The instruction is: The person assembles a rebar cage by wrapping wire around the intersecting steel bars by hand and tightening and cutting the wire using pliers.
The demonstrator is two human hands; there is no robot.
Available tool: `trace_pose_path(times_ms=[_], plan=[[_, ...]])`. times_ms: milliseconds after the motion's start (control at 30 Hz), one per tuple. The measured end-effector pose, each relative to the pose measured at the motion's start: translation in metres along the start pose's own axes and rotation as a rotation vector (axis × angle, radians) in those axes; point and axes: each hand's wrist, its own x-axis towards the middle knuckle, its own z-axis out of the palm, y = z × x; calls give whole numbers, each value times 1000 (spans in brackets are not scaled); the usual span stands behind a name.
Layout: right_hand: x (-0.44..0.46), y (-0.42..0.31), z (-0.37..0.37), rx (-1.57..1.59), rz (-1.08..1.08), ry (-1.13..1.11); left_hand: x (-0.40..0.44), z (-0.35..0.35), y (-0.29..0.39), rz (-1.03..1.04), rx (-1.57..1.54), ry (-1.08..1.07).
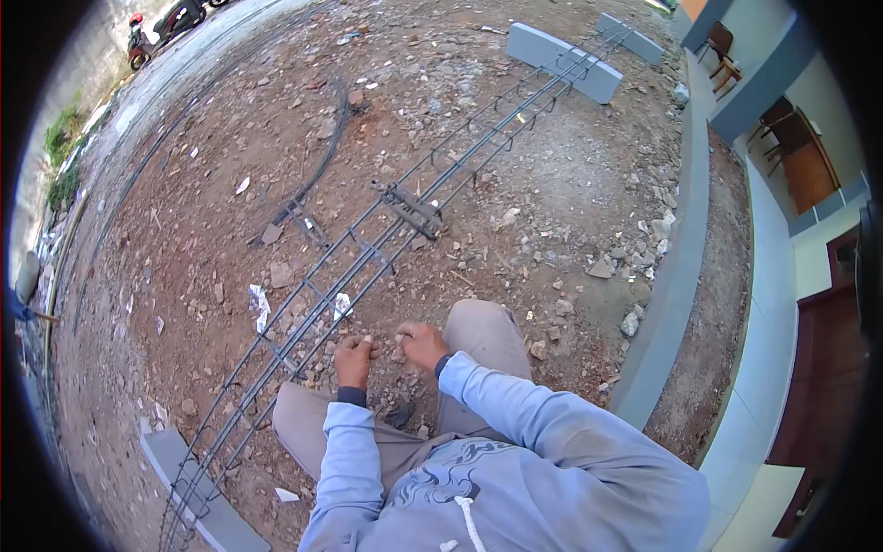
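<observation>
Both hands are raised in front of my lap, a short gap apart. My left hand (353,360) has its fingers curled, and what they hold, if anything, is too small to make out. Beside it on the right, my right hand (422,346) is pinched in the same way, over my knee's inner side. Just beyond them a long rebar cage (324,299) runs diagonally from lower left to upper right. Across its middle lies a dark bundle of short pieces (411,211). A white scrap (342,305) is near the cage's closer side.
Grey blocks (563,63) support the cage's far end, and another grey block (204,497) lies under its near end. Bent dark rods (333,147) lie on the rubble ground. A low concrete edge (676,276) runs along the right. A person's arm (20,308) shows at the far left.
</observation>
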Motion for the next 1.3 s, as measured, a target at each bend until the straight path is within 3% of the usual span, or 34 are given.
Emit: trace_pose_path(times_ms=[33,67,100,267,367,433,500,567,667,767,1033,1300], plan=[[5,10,2,-10,-43,17,6,-9,-9,107,252,91],[-6,-29,-16,152,159,-26,3,-13,8,152,513,189],[7,0,-2,134,133,-32,-4,-14,33,198,632,260],[25,10,21,185,349,-104,25,-36,64,207,929,327],[29,7,26,269,450,-131,46,-41,63,86,1031,225],[31,11,36,289,448,-125,48,-39,60,66,1016,197],[40,27,52,274,418,-139,76,-48,7,124,930,139],[38,1,43,176,445,-167,67,-43,17,155,882,110],[51,17,60,285,374,-158,66,-49,22,170,776,47],[61,23,73,299,358,-123,63,-48,20,240,900,130],[72,28,80,318,331,-120,55,-39,29,186,960,187],[83,3,78,503,386,-159,68,-46,10,208,857,173]])
